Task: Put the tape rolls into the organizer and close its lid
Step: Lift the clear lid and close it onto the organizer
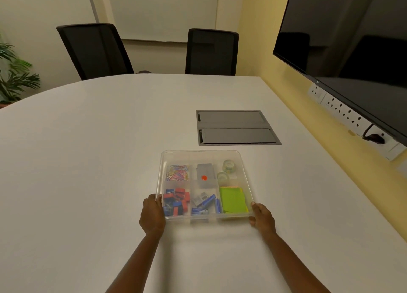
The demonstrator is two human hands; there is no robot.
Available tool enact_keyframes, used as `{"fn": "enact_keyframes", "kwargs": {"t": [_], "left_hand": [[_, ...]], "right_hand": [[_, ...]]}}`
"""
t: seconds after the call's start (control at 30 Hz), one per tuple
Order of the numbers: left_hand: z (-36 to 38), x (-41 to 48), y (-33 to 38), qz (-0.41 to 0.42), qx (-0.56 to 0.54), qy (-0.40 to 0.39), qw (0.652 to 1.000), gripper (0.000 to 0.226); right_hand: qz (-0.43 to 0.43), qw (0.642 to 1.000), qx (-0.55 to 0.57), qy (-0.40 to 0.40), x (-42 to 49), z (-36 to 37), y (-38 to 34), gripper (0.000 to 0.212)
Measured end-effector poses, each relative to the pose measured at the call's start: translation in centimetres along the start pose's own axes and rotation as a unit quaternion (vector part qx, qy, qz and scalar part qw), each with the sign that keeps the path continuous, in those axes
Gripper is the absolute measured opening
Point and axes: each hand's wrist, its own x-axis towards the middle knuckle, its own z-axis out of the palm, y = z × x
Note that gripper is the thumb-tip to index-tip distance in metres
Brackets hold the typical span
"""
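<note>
Left hand [152,215]: grip closed on the near-left corner of the organizer [160,171], thumb over the rim, fingers beneath.
Right hand [263,219]: grip closed on the near-right corner likewise.

Organizer: clear plastic, square with rounded corners, six compartments in two rows; stood on the tabletop [88,160] directly ahead of the person. A clear lid appeared to lie over it, though whether it was fully seated could not be told.

Near row, left to right: red and blue blocks [177,201], glossy, jumbled; blue cylinders with a grey piece [203,201]; lime-green paper pad [233,200], flat, matte.

Far row, left to right: coloured paper clips [178,172], heaped; grey flat item with an orange dot [204,174]; tape rolls [226,170], two, clear and glossy, both in the far-right compartment, one behind the other.

Tabletop: white, smooth, matte, curved far edge.

Beyond the organizer: grey hatch [235,127], rectangular, two flaps, set flush in the tabletop.

Far side: two black mesh-backed chairs [211,51]. Right wall: dark screen [352,39], glossy, white sockets [343,109] below. Far left: plant [15,74].
</note>
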Motion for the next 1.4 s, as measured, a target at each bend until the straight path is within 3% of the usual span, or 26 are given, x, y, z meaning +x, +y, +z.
{"fn": "enact_keyframes", "kwargs": {"t": [0.07,0.17,0.3,0.37,0.43,0.5,0.6,0.7,0.8,0.97,1.4], "left_hand": [[-0.2,-0.2,0.2,0.021,0.026,0.003,0.999,0.034],[-0.1,-0.1,0.4,0.120,0.126,-0.007,0.985,0.045],[1.2,-1.5,1.1,0.221,0.203,-0.038,0.953,0.059],[2.2,-2.6,1.4,0.247,0.193,-0.064,0.948,0.099],[3.3,-3.1,1.3,0.251,0.199,-0.097,0.942,0.120],[3.9,-3.1,1.1,0.237,0.224,-0.104,0.940,0.127],[3.9,-2.9,1.5,0.225,0.237,-0.113,0.938,0.128],[3.9,-3.1,1.7,0.227,0.240,-0.116,0.937,0.127],[4.6,-3.3,1.7,0.228,0.245,-0.129,0.934,0.127],[4.4,-3.1,1.1,0.224,0.254,-0.117,0.933,0.128],[4.3,-3.0,0.6,0.238,0.242,-0.102,0.935,0.123]], "right_hand": [[-0.011,0.999,-0.030,0.004,-0.1,0.0,-0.2,0.028],[-0.044,0.988,-0.144,0.026,-0.6,0.4,-0.7,0.030],[-0.111,0.901,-0.415,0.067,-2.0,2.6,-1.0,0.045],[-0.175,0.868,-0.460,0.057,-3.0,4.3,-1.0,0.054],[-0.220,0.857,-0.464,0.038,-3.9,5.9,-0.9,0.059],[-0.228,0.847,-0.480,0.014,-4.1,7.0,-0.8,0.059],[-0.197,0.841,-0.504,0.001,-3.5,7.4,-0.7,0.060],[-0.221,0.831,-0.508,0.042,-4.3,6.6,-1.5,0.060],[-0.206,0.839,-0.502,0.045,-5.3,5.9,-2.0,0.088],[-0.204,0.830,-0.518,0.027,-5.3,5.5,-1.9,0.093],[-0.215,0.879,-0.425,0.013,-3.4,2.1,1.4,0.130]]}}
